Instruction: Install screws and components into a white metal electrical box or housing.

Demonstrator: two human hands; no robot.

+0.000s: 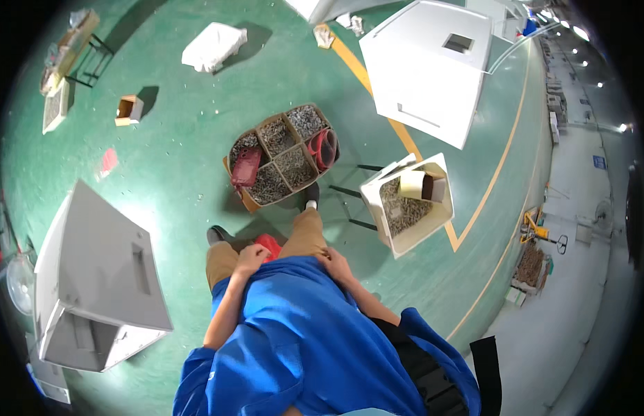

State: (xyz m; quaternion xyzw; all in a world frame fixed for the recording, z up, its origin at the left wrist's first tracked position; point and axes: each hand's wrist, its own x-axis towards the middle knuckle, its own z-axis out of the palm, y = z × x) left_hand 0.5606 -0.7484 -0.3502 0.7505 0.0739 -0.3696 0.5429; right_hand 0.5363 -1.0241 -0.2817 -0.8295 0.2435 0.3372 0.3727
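My left hand [251,260] rests on my left thigh beside the hem of my blue shirt, its fingers loosely bent with nothing visible in them. A piece of something red [268,246] shows between my legs next to it. On my right thigh, at the hem, lies my right hand [335,265], fingers apart and partly hidden. Ahead of my feet a divided cardboard box [250,203] holds small metal parts in several compartments. A dark red container [246,166] lies in its left side, and a red rounded piece [324,149] in its right side.
To my right, a white bin [443,184] of small metal parts on dark legs holds a small carton [413,186]. Large white cabinets stand at far right [426,76] and near left [103,263]. A white bag [214,47] and small open carton [129,110] lie on the green floor.
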